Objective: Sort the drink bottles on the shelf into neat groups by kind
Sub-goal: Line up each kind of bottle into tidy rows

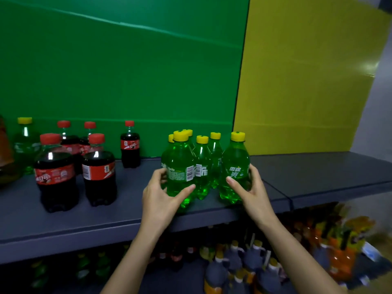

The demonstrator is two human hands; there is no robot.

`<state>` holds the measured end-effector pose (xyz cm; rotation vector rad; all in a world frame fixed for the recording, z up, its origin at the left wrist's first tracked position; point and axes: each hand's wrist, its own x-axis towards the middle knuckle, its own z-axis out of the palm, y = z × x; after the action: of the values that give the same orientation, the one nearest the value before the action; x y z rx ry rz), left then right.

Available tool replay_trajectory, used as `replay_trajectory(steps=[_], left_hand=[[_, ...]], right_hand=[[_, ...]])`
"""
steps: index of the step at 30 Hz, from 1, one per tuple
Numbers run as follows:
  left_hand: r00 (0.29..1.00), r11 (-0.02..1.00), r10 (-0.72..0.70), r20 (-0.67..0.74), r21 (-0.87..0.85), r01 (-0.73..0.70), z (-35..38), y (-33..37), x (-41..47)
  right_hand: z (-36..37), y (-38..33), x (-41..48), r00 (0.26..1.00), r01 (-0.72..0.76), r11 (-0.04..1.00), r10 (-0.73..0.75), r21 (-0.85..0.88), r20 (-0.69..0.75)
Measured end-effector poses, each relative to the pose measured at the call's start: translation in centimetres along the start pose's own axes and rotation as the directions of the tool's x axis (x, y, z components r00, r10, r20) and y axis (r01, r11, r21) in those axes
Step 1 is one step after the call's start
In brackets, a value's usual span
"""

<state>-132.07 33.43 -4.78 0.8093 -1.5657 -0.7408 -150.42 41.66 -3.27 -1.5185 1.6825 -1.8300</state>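
Observation:
Several green Sprite bottles with yellow caps stand bunched together at the middle of the grey shelf (318, 172). My left hand (161, 194) wraps around the front left Sprite bottle (180, 166). My right hand (252, 187) grips the front right Sprite bottle (235, 164). Several dark cola bottles with red caps stand to the left, the two nearest being a big cola bottle (55, 172) and another cola bottle (98, 168). One small cola bottle (130, 145) stands alone by the back wall. A lone Sprite bottle (25, 143) sits at the far left behind the colas.
A green panel (118, 66) and a yellow panel (307, 81) back the shelf. An orange bottle (5, 145) shows at the left edge. The lower shelf (254, 262) holds many mixed bottles, blurred. Bare shelf surface extends to the right of the Sprite group.

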Motion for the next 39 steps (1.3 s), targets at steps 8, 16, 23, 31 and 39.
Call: replay_trajectory(steps=[8,16,23,31,39], left_hand=[[1.0,0.982,0.022,-0.021,0.186,-0.017,1.9,-1.2,-0.4],[0.997,0.938,0.04,-0.065,0.347,-0.015,2.3,-1.8,0.0],[0.995,0.905,0.019,-0.095,0.424,0.023,2.3,-2.3,1.4],[0.997,0.867,-0.033,-0.071,0.494,0.064,2.0,-2.3,2.3],[0.993,0.827,0.115,-0.015,0.556,-0.087,-3.1,-0.4,-0.1]], right_hand=[[1.2,4.0,2.5,0.997,0.026,0.997,-0.031,0.075,0.073],[1.9,5.6,3.8,0.993,0.082,0.996,-0.083,0.015,0.085],[2.4,6.1,4.6,0.997,0.025,0.998,-0.021,-0.056,0.074],[2.9,6.1,5.1,0.999,0.012,0.982,-0.002,-0.188,0.054],[1.9,2.4,1.9,0.988,0.069,0.969,-0.099,-0.238,-0.117]])
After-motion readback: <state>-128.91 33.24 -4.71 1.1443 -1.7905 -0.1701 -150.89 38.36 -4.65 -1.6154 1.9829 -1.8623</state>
